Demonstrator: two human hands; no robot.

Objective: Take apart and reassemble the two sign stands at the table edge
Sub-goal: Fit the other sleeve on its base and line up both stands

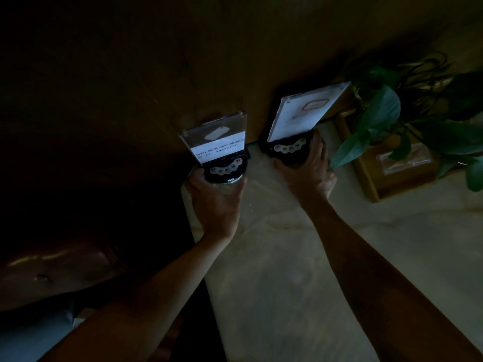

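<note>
Dim room; pale marbled surface (287, 257) runs away from the camera to a brown wooden wall (235, 61). Two sign stands sit at the far edge of the surface, near the wall.

Left sign stand (222, 150): black round base with a row of pale buttons, clear panel tilted back, white printed card inside. Left hand (217, 199) wraps the base from below, fingers (193, 176) curled round its left side and thumb on the right, closed on it.

Right sign stand (295, 126): same black base, taller clear panel holding a white sheet with a small red-bordered mark. Right hand (311, 171) grips this base from the right, fingers (320, 147) bent against its side.

The two stands are apart, not touching.

Wooden box (386, 165) with a leafy plant (386, 111) stands to the right of the right stand.
</note>
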